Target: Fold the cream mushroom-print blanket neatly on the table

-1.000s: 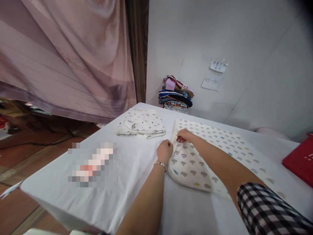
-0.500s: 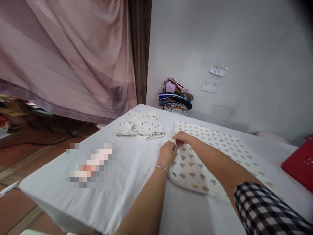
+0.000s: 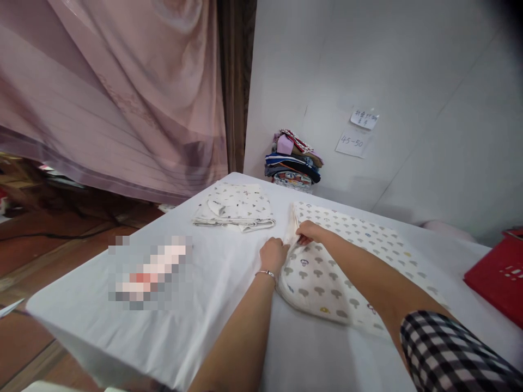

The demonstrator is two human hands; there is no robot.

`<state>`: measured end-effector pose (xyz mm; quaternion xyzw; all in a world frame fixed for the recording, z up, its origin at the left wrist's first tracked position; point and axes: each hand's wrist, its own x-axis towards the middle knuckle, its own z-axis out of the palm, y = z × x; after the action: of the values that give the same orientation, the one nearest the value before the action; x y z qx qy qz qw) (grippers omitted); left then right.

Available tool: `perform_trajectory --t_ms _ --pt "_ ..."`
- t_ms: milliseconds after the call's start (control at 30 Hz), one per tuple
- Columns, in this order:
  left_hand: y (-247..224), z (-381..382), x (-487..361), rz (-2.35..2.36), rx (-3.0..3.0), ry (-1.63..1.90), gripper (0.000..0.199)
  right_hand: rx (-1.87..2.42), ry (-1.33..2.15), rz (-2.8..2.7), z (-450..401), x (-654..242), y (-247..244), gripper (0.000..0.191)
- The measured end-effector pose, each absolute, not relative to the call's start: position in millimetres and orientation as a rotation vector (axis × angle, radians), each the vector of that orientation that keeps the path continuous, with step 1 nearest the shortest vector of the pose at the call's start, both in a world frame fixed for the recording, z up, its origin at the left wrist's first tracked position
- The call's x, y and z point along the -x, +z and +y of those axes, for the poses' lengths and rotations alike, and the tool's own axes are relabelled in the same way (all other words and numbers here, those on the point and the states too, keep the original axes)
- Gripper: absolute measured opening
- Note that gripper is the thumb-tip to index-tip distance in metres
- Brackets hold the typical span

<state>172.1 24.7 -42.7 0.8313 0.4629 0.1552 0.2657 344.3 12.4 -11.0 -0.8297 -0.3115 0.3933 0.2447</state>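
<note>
A white cloth with grey mushroom prints (image 3: 327, 272) lies spread on the table in front of me. My left hand (image 3: 273, 255) pinches its left edge, with a bracelet at the wrist. Just to the right, my right hand (image 3: 309, 233) has its fingers closed on the same cloth and lifts a fold of it. The cloth's layers part slightly between the two hands. Beyond my left hand rests a folded white cloth with small dark prints (image 3: 237, 204). My right forearm covers part of the mushroom cloth.
The table (image 3: 220, 283) has a white cover. A blurred-out item (image 3: 153, 272) lies at left. A stack of folded clothes (image 3: 292, 158) stands by the wall at the far edge. On the right is a red bag (image 3: 498, 272). A pink curtain (image 3: 122, 98) hangs at left.
My hands have moved apart: the left shifted slightly left, the right slightly right. The cloth edge between them is now pulled into an open fold.
</note>
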Motion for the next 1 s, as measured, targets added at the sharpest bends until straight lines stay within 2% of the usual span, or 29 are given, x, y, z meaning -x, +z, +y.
perform_trajectory --t_ms 233,600,700,833,1000 --pt "-39 28 -175 1.23 -2.195 0.396 0.012 2.275 1.056 -0.868 14 -346 -16 0.007" --pt "-33 29 -180 1.079 -1.939 0.605 0.008 2.309 1.048 -0.909 23 -344 -15 0.009" --pt "-34 29 -182 1.058 -1.854 0.6 0.014 2.295 1.056 -0.952 26 -338 -16 0.011" --pt "-39 31 -182 1.092 -1.778 0.565 0.032 2.259 1.03 -1.02 26 -325 -13 0.014" --pt "-46 34 -181 1.127 -1.762 0.532 0.028 2.213 0.743 -1.096 -2 -312 -2 0.021"
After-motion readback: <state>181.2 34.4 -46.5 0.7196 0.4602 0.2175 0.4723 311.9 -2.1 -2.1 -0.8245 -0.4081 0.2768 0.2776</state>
